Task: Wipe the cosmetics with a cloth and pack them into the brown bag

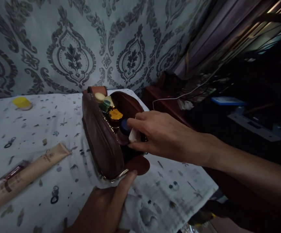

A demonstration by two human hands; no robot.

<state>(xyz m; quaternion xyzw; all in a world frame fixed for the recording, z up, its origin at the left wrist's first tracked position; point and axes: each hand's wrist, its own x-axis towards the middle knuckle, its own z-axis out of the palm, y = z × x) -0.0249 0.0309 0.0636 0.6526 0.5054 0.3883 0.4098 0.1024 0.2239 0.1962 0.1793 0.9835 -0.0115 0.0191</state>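
An unzipped brown leather toiletry bag [101, 136] lies on the patterned cloth. Inside it are a jar with a gold lid [116, 114], a green-capped container [105, 105], a pale round lid [99, 97] and a dark blue cap [124, 127]. My right hand [162, 132] reaches into the bag's opening from the right, fingers closed around a small whitish item [134, 136] whose kind I cannot make out. My left hand [103, 205] is at the near end, its thumb pressed on the bag's brown end tab by the zip; its other fingers are mostly hidden.
To the left lie a beige squeeze tube [30, 173], a slim dark-red tube [15, 170] and a yellow-topped round item [22, 103]. Patterned fabric [72, 48] hangs behind. The cloth-covered surface ends at the right, beside a dark area with a white cable [191, 92].
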